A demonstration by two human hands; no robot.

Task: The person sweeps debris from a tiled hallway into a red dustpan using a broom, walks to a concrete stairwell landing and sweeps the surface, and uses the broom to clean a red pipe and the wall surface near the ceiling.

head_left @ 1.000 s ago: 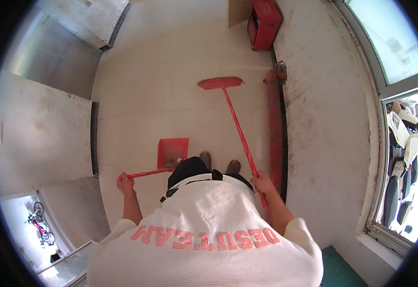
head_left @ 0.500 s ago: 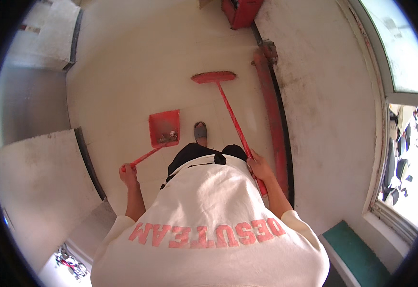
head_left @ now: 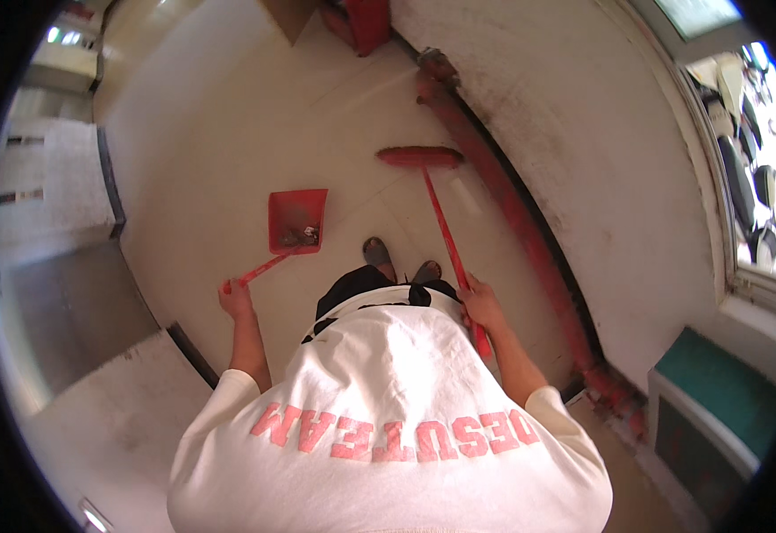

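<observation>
Broom handle [head_left: 446, 233]: its lower end runs under the right hand [head_left: 480, 304] and behind the white shirt [head_left: 388, 417]; the grip itself is partly covered
Dustpan [head_left: 296, 218]: dark bits lie inside; too small to tell what they are
Legs: hidden by the shirt; only two shoe tips [head_left: 397, 258] show
Red box [head_left: 366, 19]: cut off at the top edge

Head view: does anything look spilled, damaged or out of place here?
Nothing looks spilled. The left hand holds a red dustpan with dark debris in its pan; the right hand grips a red broom, head on the pale floor. The wall beside it is grimy and scuffed, with a worn red baseboard.
</observation>
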